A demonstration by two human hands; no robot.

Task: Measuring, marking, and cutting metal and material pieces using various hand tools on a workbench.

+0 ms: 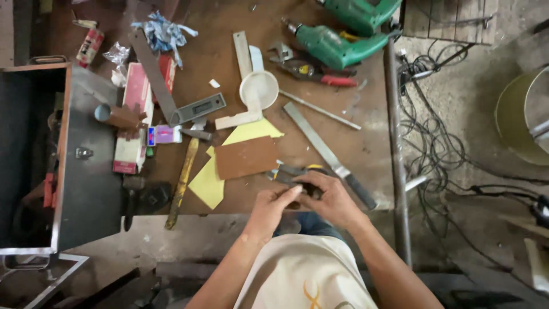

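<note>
While both hands meet at the table edge, right hand (330, 197) grip seemingly closed on pliers (290, 172), left hand (269, 207) touching.

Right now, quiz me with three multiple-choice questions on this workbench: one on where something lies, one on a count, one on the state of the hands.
1. Where is the white funnel?
A. table middle
B. floor
C. in the toolbox

2. How many green drills lie at the far edge?
A. one
B. two
C. four

3. What are the hands doing?
A. resting apart
B. both at the pliers
C. holding a drill

Answers:
1 A, it sits above the brown sheet.
2 B, two green bodies show.
3 B, left hand and right hand meet there.
</note>
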